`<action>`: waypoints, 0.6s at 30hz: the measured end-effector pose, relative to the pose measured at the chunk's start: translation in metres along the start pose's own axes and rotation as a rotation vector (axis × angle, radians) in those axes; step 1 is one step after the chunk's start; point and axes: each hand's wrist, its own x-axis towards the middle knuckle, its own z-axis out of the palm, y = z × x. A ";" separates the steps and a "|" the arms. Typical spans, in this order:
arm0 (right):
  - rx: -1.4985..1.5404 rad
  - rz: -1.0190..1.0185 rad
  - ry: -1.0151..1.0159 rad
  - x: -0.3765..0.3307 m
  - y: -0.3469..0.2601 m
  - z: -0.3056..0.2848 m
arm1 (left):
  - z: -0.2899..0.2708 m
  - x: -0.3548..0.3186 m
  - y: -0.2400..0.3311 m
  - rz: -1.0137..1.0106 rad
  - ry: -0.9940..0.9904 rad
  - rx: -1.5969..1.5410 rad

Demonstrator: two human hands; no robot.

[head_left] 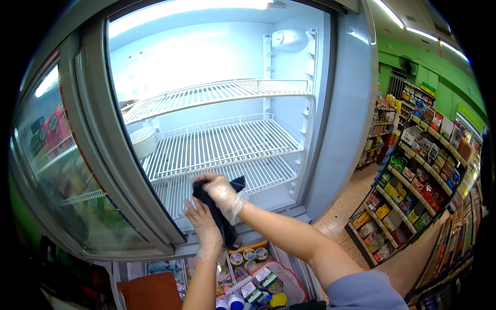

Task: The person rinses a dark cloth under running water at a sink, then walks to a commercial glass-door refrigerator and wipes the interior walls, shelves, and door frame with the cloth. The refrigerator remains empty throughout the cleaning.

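Observation:
A dark cloth (222,219) is bunched up in front of the lower wire shelf of an upright glass-door fridge. My right hand (223,194), in a clear plastic glove, is closed around its upper part, and one corner sticks out to the right. Below and to the left, my left hand (205,226), also in a clear glove, lies against the cloth with its fingers stretched and apart; its thumb is hidden. The cloth's lower end hangs past the fridge's front sill. Beyond my hands are white wire shelves (222,144), with a round white container (143,142) at the left.
A sliding glass door (88,170) covers the fridge's left side. Below the sill, a chest (121,281) holds tins, bottles, packets and a red-rimmed basket (294,281); a brown cloth (150,291) lies at its left. Stocked shop racks (408,186) stand to the right.

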 end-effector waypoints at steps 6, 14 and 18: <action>-0.839 -0.156 0.546 0.039 0.047 -0.159 | -0.029 0.007 0.020 -0.004 -0.007 -0.251; -1.507 0.076 0.169 0.005 -0.018 -0.121 | -0.029 0.000 0.010 -0.053 -0.044 -0.213; -1.401 0.235 0.011 0.036 -0.010 -0.113 | -0.033 0.005 0.016 -0.047 -0.069 -0.221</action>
